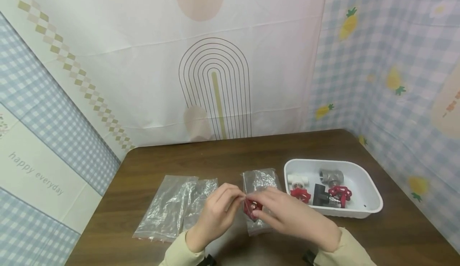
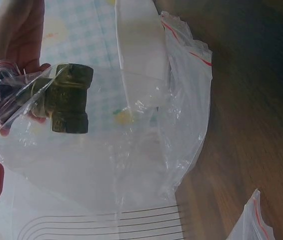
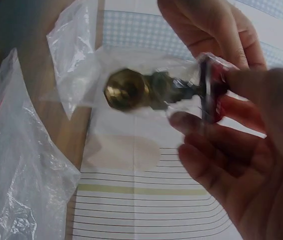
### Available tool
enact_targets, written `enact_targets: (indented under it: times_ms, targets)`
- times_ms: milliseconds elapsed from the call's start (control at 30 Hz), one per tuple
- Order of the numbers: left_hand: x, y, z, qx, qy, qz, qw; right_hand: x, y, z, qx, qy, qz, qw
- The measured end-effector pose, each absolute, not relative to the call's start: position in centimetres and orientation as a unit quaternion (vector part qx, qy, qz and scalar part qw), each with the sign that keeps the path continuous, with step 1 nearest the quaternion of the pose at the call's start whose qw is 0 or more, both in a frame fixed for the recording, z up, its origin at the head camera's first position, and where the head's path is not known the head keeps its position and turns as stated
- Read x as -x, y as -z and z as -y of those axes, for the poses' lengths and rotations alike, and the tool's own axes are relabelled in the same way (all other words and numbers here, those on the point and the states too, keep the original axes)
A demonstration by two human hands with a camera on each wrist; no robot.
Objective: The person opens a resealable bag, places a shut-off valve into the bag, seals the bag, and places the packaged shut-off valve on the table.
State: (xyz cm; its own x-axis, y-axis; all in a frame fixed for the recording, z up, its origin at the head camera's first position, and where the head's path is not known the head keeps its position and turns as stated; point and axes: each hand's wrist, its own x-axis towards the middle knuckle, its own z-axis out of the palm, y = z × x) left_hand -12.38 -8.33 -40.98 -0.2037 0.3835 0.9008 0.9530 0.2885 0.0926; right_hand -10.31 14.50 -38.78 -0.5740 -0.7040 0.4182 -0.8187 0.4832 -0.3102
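Note:
A brass valve [image 2: 70, 100] with a red handwheel [image 1: 252, 209] is raised above the table, thin clear plastic film [image 2: 24, 150] draped around it. The film looks like a bag, though its mouth is hard to make out. My right hand [image 1: 287, 216] holds the valve at its handwheel, fingers and thumb bent about the wheel. Close beside it, my left hand [image 1: 219, 210] pinches the film between thumb and fingertips. In the right wrist view the brass body [image 3: 126, 90] points away from both hands, and the handwheel is partly hidden by fingers.
Right of my hands stands a white tray [image 1: 370, 202] with several valves, some with red handwheels. Under my hands lies a clear zip bag [image 1: 262, 178]. Two more clear bags [image 1: 161, 206] lie left on the brown table [image 1: 223, 158]; printed cloth hangs behind.

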Motion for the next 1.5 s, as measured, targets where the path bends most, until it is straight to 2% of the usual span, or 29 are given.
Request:
enact_targets:
  times_ms: [200, 467, 1500]
  targets:
    - [12.37, 41.14, 8.35, 0.483, 0.347, 0.694, 0.406, 10.12, 38.56, -15.08, -0.470, -0.229, 0.846, 0.106]
    - [12.33, 41.23, 8.27, 0.480, 0.338, 0.699, 0.408, 10.39, 38.36, -15.14, -0.485, -0.204, 0.837, 0.152]
    - [12.13, 41.26, 8.32, 0.479, 0.329, 0.702, 0.413, 10.91, 38.83, -14.71, -0.495, -0.191, 0.823, 0.202]
